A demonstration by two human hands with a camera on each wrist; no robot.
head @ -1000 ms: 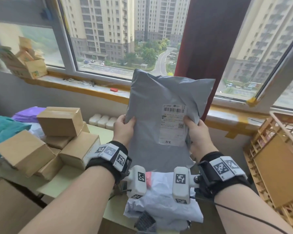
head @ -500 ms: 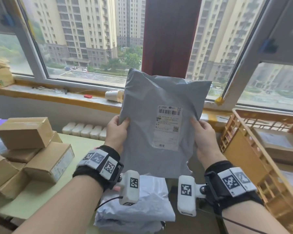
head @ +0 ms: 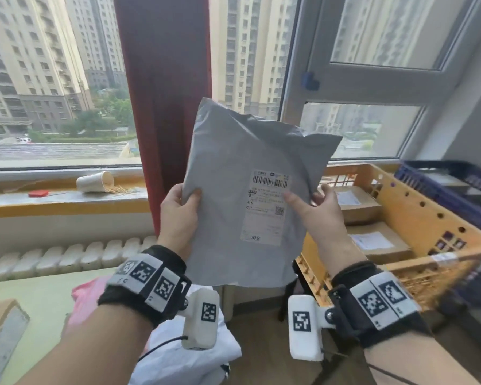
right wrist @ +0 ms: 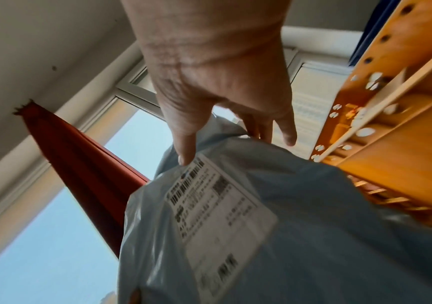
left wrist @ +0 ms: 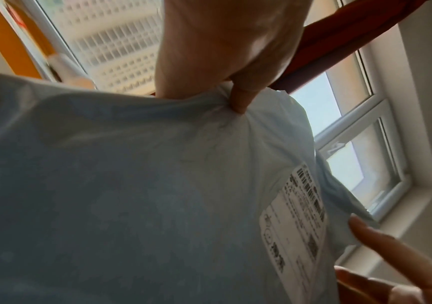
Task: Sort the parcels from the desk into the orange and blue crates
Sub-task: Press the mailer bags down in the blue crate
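I hold a grey plastic mailer parcel (head: 233, 176) upright in front of me, its white shipping label (head: 267, 207) facing me. My left hand (head: 179, 215) pinches its left edge, thumb on the front (left wrist: 240, 98). My right hand (head: 317, 209) holds the right edge, thumb on the label (right wrist: 186, 152), fingers behind. The orange crate (head: 417, 218) stands at the right with cardboard parcels (head: 372, 240) inside. The blue crate (head: 456, 187) sits beyond it at the far right. The parcel (right wrist: 313, 226) hangs just left of the orange crate (right wrist: 402, 123).
White and pink mailer bags (head: 178, 354) lie on the green desk (head: 39, 307) below my wrists. A cardboard box (head: 0, 326) is at the lower left. A tipped paper cup (head: 95, 181) lies on the windowsill. A red curtain (head: 164, 107) hangs behind the parcel.
I have turned to the right with the grey parcel held in both hands. The pile of boxes has slid out of view on the left, and the orange and blue crates have come in.
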